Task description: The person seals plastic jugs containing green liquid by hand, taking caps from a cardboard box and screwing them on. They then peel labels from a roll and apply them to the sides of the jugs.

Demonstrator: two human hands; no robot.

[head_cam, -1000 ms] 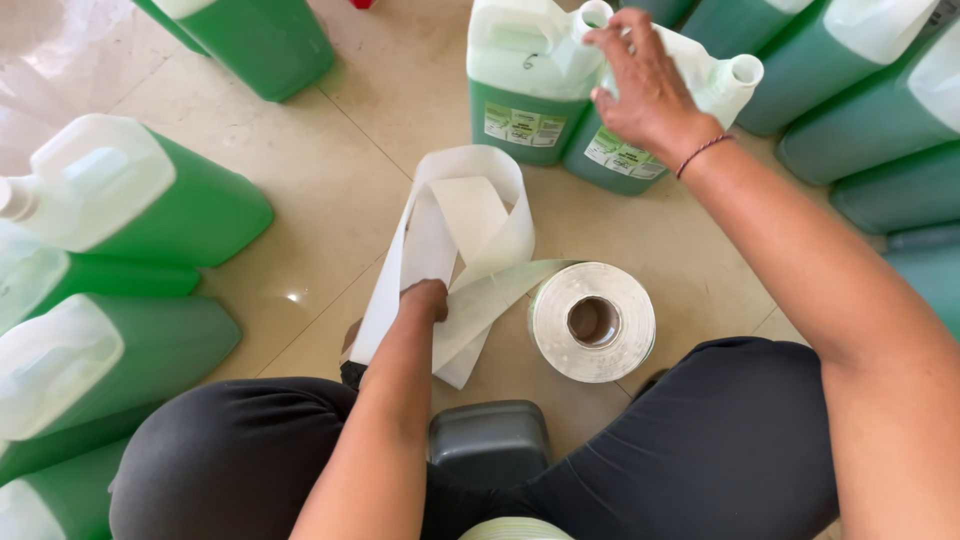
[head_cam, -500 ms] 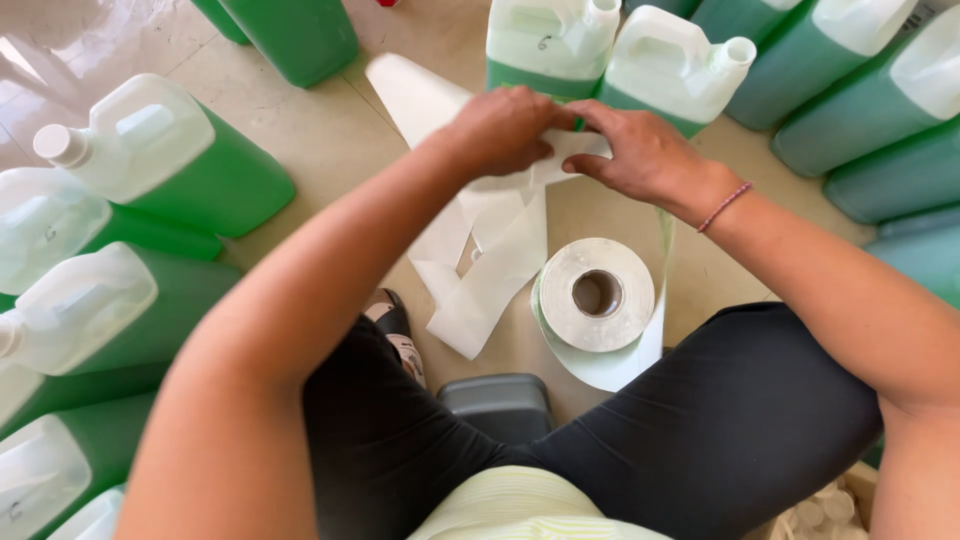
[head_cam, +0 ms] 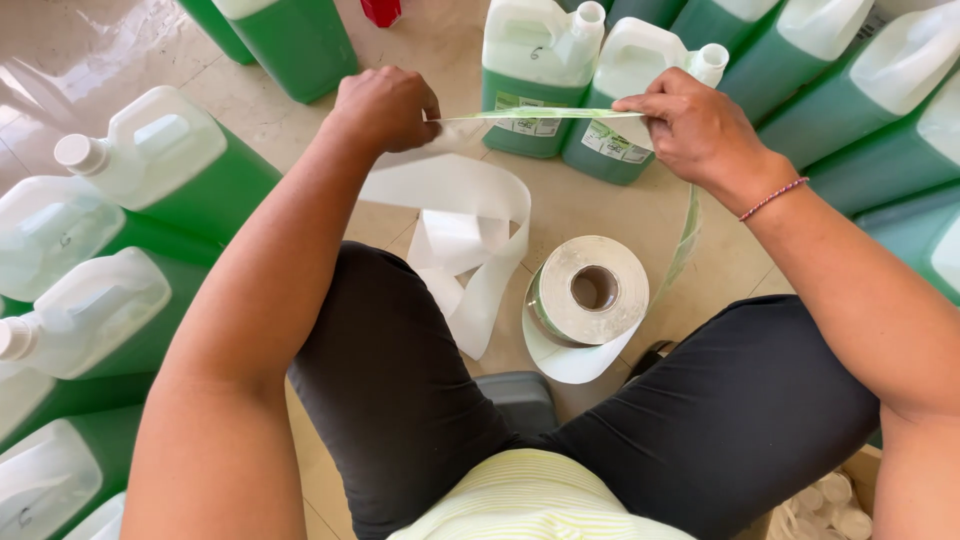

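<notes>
Two hands stretched a label strip above the floor

The left hand (head_cam: pixel 385 105) and right hand (head_cam: pixel 690 130), both pinched shut, held the green label (head_cam: pixel 540 114) taut between them, in front of two labelled jugs (head_cam: pixel 535 70). Below lay the roll (head_cam: pixel 592 292) and loose white backing (head_cam: pixel 470 230), with more green jugs (head_cam: pixel 160 165) at the left

A green label (head_cam: pixel 540 114) stretches flat between the left hand (head_cam: pixel 385 105) and right hand (head_cam: pixel 695 130). Below lies a white label roll (head_cam: pixel 590 292), its backing strip (head_cam: pixel 455 215) looping left. Two green jugs (head_cam: pixel 590 90) behind carry pale rectangular labels.
</notes>
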